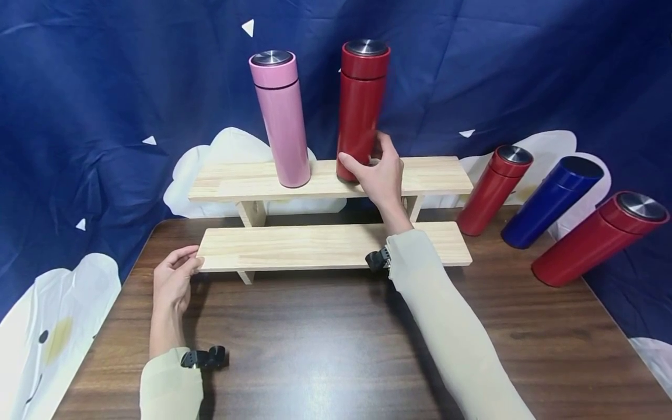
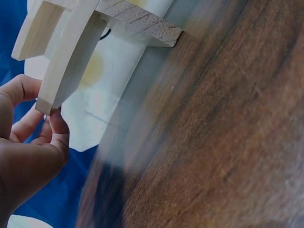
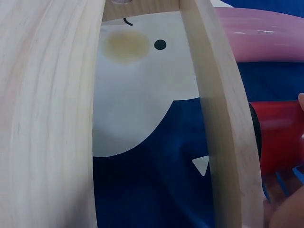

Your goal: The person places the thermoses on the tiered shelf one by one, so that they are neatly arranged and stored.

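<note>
A two-step wooden shelf [image 1: 315,248] stands on the table. My left hand [image 1: 173,280] pinches the left end of its lower board; the left wrist view shows the fingers and thumb around the board's corner [image 2: 46,105]. With my right hand [image 1: 380,175] I grip a red thermos bottle [image 1: 362,111] low on its body, upright at the upper board [image 1: 231,181]. Whether its base rests fully on the board I cannot tell. A pink thermos bottle [image 1: 283,122] stands on the upper board to its left. In the right wrist view the red bottle [image 3: 280,135] is partly cut off.
Right of the shelf, on the brown table [image 1: 315,344], stand a red bottle [image 1: 493,189], a blue bottle [image 1: 551,201] and another red bottle [image 1: 598,239]. A dark blue cloth [image 1: 131,76] with white shapes hangs behind.
</note>
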A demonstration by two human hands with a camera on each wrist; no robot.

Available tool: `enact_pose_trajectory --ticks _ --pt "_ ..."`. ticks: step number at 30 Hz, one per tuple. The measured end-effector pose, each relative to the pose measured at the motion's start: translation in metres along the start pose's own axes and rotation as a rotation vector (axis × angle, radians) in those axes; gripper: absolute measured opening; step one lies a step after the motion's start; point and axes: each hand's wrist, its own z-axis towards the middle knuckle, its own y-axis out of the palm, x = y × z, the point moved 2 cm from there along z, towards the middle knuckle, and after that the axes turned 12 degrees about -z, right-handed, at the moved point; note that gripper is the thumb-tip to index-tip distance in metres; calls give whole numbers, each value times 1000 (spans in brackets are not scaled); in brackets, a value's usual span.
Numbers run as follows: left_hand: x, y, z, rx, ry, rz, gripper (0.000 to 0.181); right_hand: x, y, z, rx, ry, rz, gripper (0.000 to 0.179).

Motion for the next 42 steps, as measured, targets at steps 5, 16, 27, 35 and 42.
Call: enact_pose_trajectory --ticks 5,16,27,35,42 --pt "0 0 0 -4 5 20 27 2 1 0 3 -10 -25 73" --pt "1 1 1 -4 0 19 27 6 6 1 -24 -5 -34 75" --pt "1 -1 0 12 -4 13 28 5 8 2 -41 -7 -4 76" --pt "1 -2 -3 27 -10 26 29 7 7 0 -53 -2 12 77" --pt "1 0 -1 22 -12 38 29 9 -1 -2 -30 -17 129 68"
